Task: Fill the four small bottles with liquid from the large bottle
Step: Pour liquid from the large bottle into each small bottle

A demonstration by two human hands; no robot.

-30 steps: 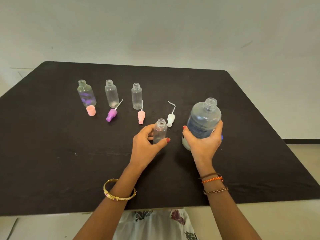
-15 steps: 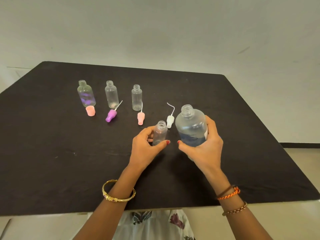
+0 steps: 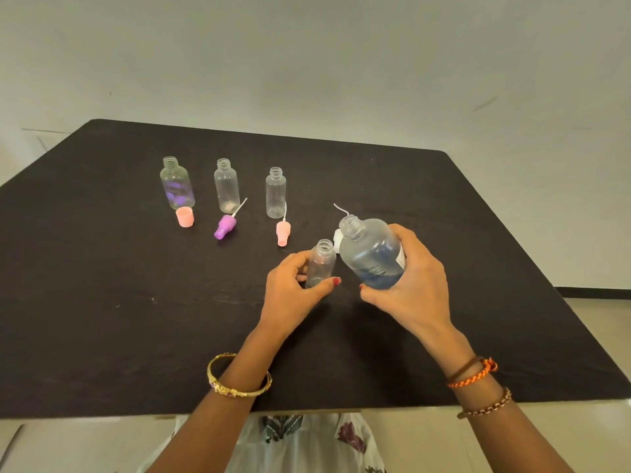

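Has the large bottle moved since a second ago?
Yes. The large bottle, gripped by the right hand, has come left and tilted toward the small bottle, now covering the white cap.

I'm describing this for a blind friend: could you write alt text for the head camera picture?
A person's right hand tilts a large bottle toward a small open bottle steadied by the left hand on a black table. Farther back stand three more small uncapped bottles, with pink, purple and white caps lying near them.
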